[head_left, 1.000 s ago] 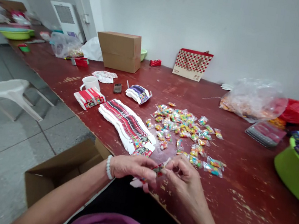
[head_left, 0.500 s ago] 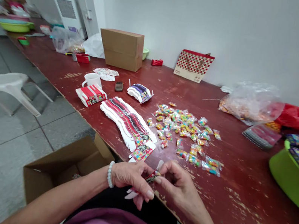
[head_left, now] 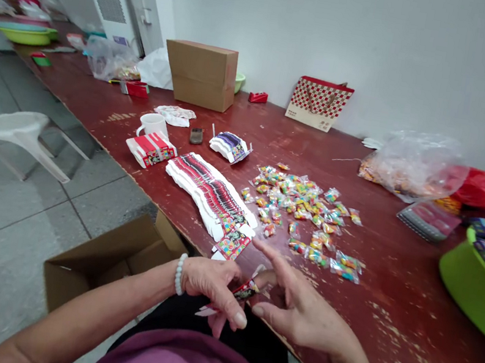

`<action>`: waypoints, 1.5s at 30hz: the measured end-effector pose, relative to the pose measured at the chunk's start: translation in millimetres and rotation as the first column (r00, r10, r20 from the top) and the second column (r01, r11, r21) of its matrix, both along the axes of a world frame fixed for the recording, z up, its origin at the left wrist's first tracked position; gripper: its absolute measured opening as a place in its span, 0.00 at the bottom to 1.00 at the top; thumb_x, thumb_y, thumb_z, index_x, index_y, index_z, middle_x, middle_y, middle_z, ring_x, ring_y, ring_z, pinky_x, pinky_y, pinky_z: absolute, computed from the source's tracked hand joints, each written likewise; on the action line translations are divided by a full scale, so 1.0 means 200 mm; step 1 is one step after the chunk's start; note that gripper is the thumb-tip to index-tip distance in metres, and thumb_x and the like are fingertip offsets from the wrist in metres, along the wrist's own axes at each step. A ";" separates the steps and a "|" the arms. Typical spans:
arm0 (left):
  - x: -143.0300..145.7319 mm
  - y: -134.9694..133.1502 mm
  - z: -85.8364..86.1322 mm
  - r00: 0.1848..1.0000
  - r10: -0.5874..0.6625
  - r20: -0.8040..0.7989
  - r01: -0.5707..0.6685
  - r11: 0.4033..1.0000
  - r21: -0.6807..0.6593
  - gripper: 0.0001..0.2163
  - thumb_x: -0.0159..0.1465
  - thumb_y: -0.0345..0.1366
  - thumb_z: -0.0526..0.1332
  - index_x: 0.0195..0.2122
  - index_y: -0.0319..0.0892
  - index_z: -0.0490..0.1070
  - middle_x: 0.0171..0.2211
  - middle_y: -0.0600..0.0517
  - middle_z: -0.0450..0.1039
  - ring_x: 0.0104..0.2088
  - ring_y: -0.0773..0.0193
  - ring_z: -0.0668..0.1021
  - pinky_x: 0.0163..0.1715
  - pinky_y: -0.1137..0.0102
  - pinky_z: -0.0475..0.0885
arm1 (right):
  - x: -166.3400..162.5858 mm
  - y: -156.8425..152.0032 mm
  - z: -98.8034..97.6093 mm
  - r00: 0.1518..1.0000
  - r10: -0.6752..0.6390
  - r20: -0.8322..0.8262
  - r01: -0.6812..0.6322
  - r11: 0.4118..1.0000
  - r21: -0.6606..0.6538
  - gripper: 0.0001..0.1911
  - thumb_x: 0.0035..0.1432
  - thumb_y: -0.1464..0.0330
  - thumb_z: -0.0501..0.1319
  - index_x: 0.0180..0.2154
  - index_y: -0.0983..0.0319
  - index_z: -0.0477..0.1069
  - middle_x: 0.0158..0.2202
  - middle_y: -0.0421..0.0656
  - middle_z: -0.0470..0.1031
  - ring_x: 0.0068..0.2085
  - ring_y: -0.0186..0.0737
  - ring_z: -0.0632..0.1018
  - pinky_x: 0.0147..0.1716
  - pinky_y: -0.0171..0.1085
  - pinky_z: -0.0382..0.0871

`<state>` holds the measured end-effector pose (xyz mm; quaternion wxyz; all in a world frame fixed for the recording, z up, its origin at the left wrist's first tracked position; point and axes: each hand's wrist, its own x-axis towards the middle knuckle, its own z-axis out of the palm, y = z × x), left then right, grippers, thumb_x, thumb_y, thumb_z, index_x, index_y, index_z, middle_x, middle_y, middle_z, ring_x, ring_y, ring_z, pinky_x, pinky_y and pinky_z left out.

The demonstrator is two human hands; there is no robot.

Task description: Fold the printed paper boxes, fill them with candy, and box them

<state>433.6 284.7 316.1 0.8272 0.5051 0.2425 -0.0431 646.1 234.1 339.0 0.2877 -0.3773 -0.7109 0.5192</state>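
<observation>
My left hand (head_left: 213,285) is closed around one small folded card box (head_left: 242,292), red and printed, held just off the near edge of the table (head_left: 389,305). My right hand (head_left: 295,308) is half open, fingers spread, its thumb touching the box. A white bead bracelet (head_left: 179,273) circles my left wrist. On the table lie three fanned stacks of flat cards (head_left: 212,198) and a loose heap of candy packets (head_left: 303,207), too many to count. The table is worn red-brown wood, scuffed pale near the edge, against a white wall. One open cardboard carton (head_left: 103,263) sits on the grey tiled floor; one green plastic tub (head_left: 474,295) stands at the right edge.
</observation>
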 end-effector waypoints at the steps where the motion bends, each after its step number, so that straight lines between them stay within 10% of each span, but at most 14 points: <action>1: 0.00 0.00 0.00 1.000 0.019 0.005 -0.019 1.000 0.004 0.14 0.49 0.43 0.73 0.32 0.40 0.76 0.24 0.54 0.76 0.20 0.67 0.77 0.21 0.75 0.71 | -0.01 0.00 0.01 0.999 0.021 -0.032 -0.021 1.000 -0.010 0.46 0.50 0.75 0.67 0.67 0.53 0.51 0.41 0.42 0.78 0.37 0.43 0.78 0.40 0.41 0.72; 6: 0.02 0.01 0.03 0.997 0.062 0.035 -0.064 0.996 0.058 0.16 0.49 0.41 0.73 0.37 0.41 0.76 0.27 0.54 0.75 0.22 0.68 0.77 0.21 0.76 0.71 | -0.05 -0.03 0.02 0.973 0.030 -0.231 -0.070 0.983 -0.168 0.47 0.47 0.68 0.72 0.66 0.53 0.55 0.44 0.45 0.76 0.39 0.44 0.78 0.38 0.40 0.73; 9: 0.03 0.01 0.03 0.984 0.176 0.032 -0.177 0.983 0.045 0.17 0.47 0.40 0.74 0.35 0.40 0.75 0.25 0.55 0.72 0.21 0.69 0.75 0.18 0.77 0.70 | -0.04 -0.04 0.01 0.949 -0.201 -0.244 0.130 0.951 -0.279 0.47 0.54 0.66 0.69 0.68 0.51 0.46 0.43 0.44 0.76 0.34 0.39 0.77 0.31 0.36 0.71; 12: 0.05 -0.02 0.01 0.930 0.362 0.066 -0.365 0.930 0.046 0.18 0.47 0.40 0.74 0.36 0.38 0.74 0.25 0.54 0.71 0.22 0.69 0.74 0.17 0.77 0.70 | -0.04 -0.04 -0.06 0.864 -0.480 -0.153 0.452 0.873 -0.184 0.44 0.52 0.65 0.70 0.66 0.52 0.52 0.44 0.44 0.74 0.31 0.36 0.75 0.28 0.34 0.69; 17: 0.10 -0.09 -0.04 0.858 0.491 0.148 -0.502 0.864 0.038 0.21 0.52 0.46 0.70 0.40 0.36 0.72 0.27 0.49 0.75 0.22 0.65 0.76 0.22 0.72 0.72 | -0.12 -0.03 -0.23 0.868 -0.440 -0.229 0.383 0.888 -0.254 0.19 0.60 0.56 0.62 0.47 0.61 0.75 0.37 0.45 0.75 0.26 0.36 0.73 0.24 0.34 0.66; 22: 0.12 -0.11 -0.07 0.759 0.608 0.233 -0.650 0.684 0.330 0.16 0.54 0.39 0.70 0.40 0.38 0.74 0.35 0.52 0.75 0.36 0.64 0.76 0.38 0.72 0.71 | -0.13 -0.02 -0.24 0.799 -0.572 -0.186 0.568 0.819 -0.082 0.17 0.61 0.55 0.60 0.35 0.63 0.77 0.33 0.43 0.76 0.34 0.42 0.74 0.34 0.36 0.68; 28: 0.14 -0.17 -0.09 0.662 0.710 0.242 -0.747 0.654 0.125 0.23 0.54 0.37 0.71 0.48 0.40 0.64 0.40 0.48 0.76 0.38 0.61 0.78 0.40 0.67 0.73 | -0.15 -0.04 -0.19 0.799 -0.537 -0.271 0.487 0.842 -0.232 0.18 0.63 0.57 0.59 0.48 0.61 0.71 0.40 0.44 0.77 0.39 0.44 0.77 0.37 0.37 0.72; 34: 0.11 -0.22 -0.06 0.630 0.736 0.250 -0.753 0.498 0.430 0.31 0.59 0.35 0.67 0.61 0.50 0.55 0.52 0.46 0.71 0.43 0.60 0.78 0.43 0.68 0.73 | -0.24 -0.05 -0.28 0.671 -0.662 -0.332 0.627 0.747 -0.222 0.31 0.60 0.59 0.63 0.60 0.59 0.56 0.50 0.48 0.73 0.48 0.45 0.76 0.46 0.41 0.72; 45: 0.07 -0.19 -0.10 0.615 0.745 0.258 -0.787 0.601 0.140 0.26 0.57 0.39 0.70 0.55 0.41 0.66 0.42 0.47 0.75 0.37 0.64 0.77 0.38 0.70 0.72 | -0.23 -0.07 -0.27 0.625 -0.678 -0.387 0.609 0.734 -0.302 0.16 0.56 0.58 0.67 0.43 0.59 0.72 0.38 0.42 0.76 0.37 0.39 0.76 0.36 0.36 0.72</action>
